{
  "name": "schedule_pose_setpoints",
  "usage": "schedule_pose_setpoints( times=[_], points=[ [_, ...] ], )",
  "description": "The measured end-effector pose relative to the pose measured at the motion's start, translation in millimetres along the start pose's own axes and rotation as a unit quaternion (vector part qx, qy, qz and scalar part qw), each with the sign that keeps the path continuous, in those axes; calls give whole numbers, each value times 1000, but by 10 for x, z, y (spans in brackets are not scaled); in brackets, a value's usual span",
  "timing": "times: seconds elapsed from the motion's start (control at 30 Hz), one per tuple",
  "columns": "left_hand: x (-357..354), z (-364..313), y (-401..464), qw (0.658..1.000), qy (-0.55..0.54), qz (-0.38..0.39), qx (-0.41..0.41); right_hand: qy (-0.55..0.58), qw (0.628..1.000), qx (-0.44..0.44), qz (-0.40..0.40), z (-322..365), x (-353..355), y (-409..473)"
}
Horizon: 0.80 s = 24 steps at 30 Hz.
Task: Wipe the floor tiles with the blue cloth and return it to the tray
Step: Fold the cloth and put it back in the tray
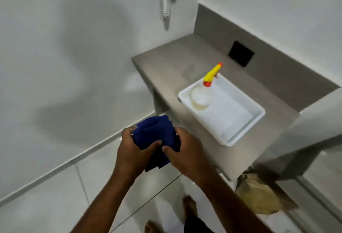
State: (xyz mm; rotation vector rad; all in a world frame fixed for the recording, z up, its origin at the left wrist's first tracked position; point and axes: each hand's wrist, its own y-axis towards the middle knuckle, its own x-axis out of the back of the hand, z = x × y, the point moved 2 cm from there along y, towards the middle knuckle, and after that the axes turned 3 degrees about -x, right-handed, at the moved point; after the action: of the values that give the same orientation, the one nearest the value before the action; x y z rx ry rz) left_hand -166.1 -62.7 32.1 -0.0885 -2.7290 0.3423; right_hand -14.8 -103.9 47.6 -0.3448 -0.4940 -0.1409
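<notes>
- Blue cloth (155, 132): bunched between both hands; its middle and right edge covered by the left hand (132, 152) and right hand (182, 154). Fold count unreadable.
- Fingertips of both hands tucked behind or into the cloth, out of sight.
- Both forearms cut off by the bottom edge.
- Bare feet (188, 206): nearer one clipped by the bottom edge, both soft-focus.
- Wall fitting with hose (167, 1): top cut by the upper edge, motion-blurred; type unclear.
- Spray bottle (202, 94) in the tray (240, 136): body washed out against white, contents unreadable.
- Brown object (262, 197) under the counter (166, 66): partly hidden, blurred, unidentifiable.
</notes>
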Motion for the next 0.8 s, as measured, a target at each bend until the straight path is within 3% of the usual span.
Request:
schedule_pose_setpoints(
  times=[0.13,0.27,0.4,0.6,0.73,0.8],
  points=[
    [-699,-430,129,996,71,13,-61,3,991,-31,-128,-240,802,92],
    [-1645,-681,443,979,147,95,-106,-121,975,-82,-168,-762,1564,540],
    [-2429,-633,747,932,297,155,-136,-194,959,-167,-118,-1374,1894,1033],
    [-2929,-532,1082,856,473,142,-151,-262,953,-125,-83,-1770,1882,1422],
    [-2932,-578,1062,791,561,174,-170,-407,906,-117,-25,-1740,1863,1508],
    [-2793,-613,983,781,565,174,-201,-466,881,-81,-35,-1578,1820,1446]
  ],
)
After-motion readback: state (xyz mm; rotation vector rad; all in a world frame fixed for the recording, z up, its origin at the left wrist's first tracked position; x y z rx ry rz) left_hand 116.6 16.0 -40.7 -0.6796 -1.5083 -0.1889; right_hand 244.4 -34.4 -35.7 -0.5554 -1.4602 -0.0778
